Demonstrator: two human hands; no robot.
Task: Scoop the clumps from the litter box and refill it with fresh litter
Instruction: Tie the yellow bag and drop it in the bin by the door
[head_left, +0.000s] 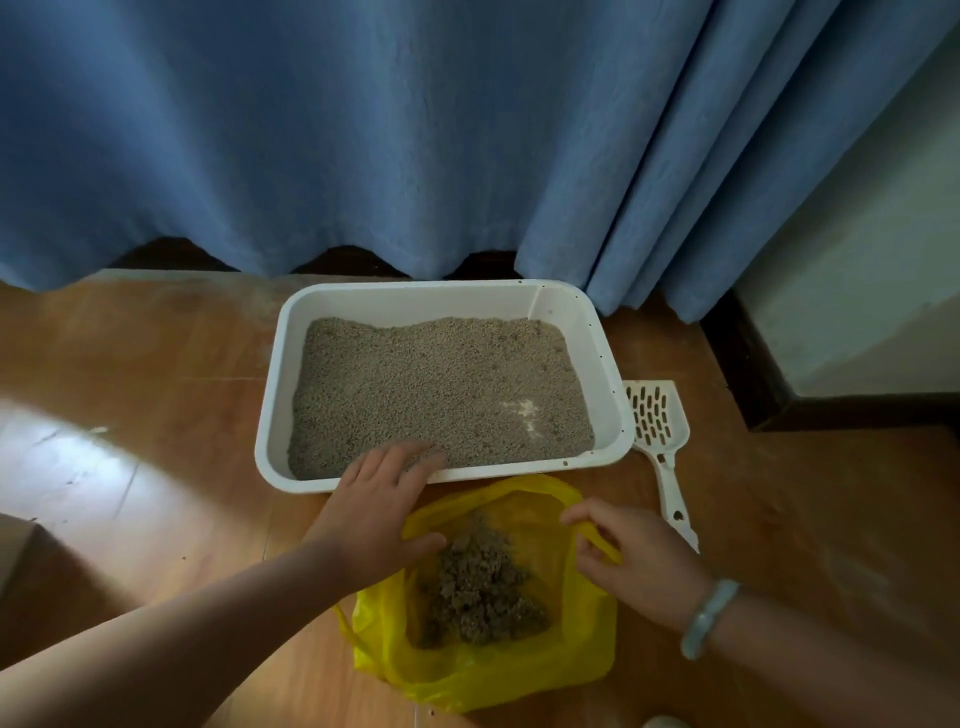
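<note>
- The litter box sits on the floor before us; our left hand, fingers spread flat, rests on its near rim and could tip it.
- Our right hand pinches the edge of the yellow bag; tugging could spill the clumps.

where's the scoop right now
In the head view the white scoop lies on the floor at the right, beside the litter box and its right rim, its handle running toward the yellow bag held by the right hand.

left hand: forearm extended, palm down, fingers straight and spread | right hand: fingers curled, pinching rim of yellow plastic bag
</note>
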